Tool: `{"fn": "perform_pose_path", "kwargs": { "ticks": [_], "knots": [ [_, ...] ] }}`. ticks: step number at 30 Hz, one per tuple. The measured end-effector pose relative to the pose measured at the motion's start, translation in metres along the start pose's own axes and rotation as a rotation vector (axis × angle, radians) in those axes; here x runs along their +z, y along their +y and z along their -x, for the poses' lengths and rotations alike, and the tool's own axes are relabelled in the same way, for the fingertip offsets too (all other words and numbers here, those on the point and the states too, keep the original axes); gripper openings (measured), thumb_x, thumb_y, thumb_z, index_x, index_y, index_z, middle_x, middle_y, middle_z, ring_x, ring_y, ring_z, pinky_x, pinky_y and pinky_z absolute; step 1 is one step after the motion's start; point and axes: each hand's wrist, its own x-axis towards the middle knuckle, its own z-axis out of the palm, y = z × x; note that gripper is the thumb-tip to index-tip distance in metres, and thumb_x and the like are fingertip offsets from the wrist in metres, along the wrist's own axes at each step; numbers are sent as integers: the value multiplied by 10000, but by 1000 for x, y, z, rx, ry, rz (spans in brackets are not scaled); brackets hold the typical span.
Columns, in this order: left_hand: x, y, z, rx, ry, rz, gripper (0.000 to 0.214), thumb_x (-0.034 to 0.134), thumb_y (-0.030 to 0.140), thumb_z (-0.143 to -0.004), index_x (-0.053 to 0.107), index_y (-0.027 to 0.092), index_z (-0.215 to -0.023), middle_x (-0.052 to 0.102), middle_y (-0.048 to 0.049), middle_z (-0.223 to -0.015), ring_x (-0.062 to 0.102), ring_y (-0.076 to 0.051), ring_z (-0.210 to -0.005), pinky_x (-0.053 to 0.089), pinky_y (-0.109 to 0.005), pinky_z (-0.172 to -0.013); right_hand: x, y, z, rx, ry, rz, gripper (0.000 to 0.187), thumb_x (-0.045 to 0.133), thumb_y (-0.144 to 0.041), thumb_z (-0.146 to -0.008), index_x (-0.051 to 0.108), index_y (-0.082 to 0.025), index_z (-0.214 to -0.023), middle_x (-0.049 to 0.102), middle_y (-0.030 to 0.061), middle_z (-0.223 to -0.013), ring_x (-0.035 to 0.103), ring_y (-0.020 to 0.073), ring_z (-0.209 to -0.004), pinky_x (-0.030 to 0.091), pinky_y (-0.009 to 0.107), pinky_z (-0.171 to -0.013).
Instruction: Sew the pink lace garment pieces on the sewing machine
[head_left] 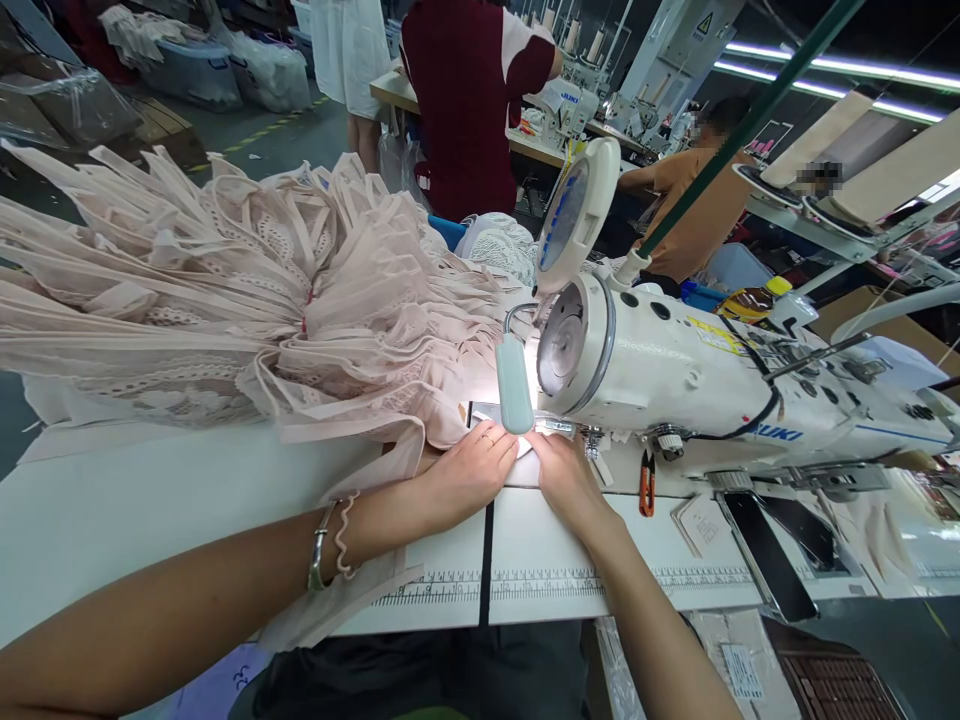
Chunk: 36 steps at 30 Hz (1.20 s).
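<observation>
My left hand (pixel 469 470) lies flat on a small piece of pale pink fabric (pixel 523 447) at the needle of a white sewing machine (pixel 675 370), fingers stretched out toward the needle. My right hand (pixel 562 472) rests beside it, fingers pressing the same fabric under the presser foot. A small lamp (pixel 514 383) shines brightly on the spot and hides part of the fabric. A big pile of pink lace and mesh pieces (pixel 225 300) lies just left of my hands on the white table (pixel 150 510).
Orange thread snips (pixel 646 485) lie right of my right hand. A dark phone (pixel 765 555) lies further right. A ruler strip (pixel 555 585) runs along the table's front edge. Other people (pixel 472 100) work at machines behind.
</observation>
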Motion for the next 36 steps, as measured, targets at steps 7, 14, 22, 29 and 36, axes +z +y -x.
{"fn": "perform_pose_path", "kwargs": {
  "ticks": [7,14,22,29,36],
  "knots": [
    [-11,-1,-4,12,-47,-53,309,320,34,-1003,610,86,-1095,666,-146,-1141,588,-212,-860,393,-335,-790,-5,-3,-1,56,-90,-2,441,317,-84,-908,671,-240,-1121,719,55,-1018,592,220,-916,402,372,-931],
    [-8,-1,-1,17,-17,-48,325,296,36,-1000,603,96,-1090,656,-141,-1120,560,-206,-825,387,-339,-803,-10,-7,-4,113,-152,-8,464,317,-63,-889,666,-242,-1138,711,54,-968,577,206,-853,430,321,-800],
    [-19,-18,-3,65,-13,-129,303,345,-37,-929,581,141,-857,627,-67,-832,545,-204,-771,414,-356,-826,4,3,5,-6,87,7,481,366,-24,-867,713,-240,-1120,732,60,-952,627,206,-894,491,307,-809],
    [-23,-37,0,79,89,-18,210,407,80,-994,589,152,-915,642,-69,-891,541,-220,-921,402,-391,-971,13,7,13,-178,227,1,515,384,17,-871,713,-250,-1163,740,37,-1086,645,201,-1011,519,332,-949],
    [-16,-32,-2,68,-42,124,219,406,52,-966,596,149,-920,612,-84,-904,529,-217,-857,435,-347,-780,12,6,13,-170,287,22,503,409,24,-862,712,-247,-1158,753,25,-1078,672,183,-1005,537,301,-906]
  ]
}}
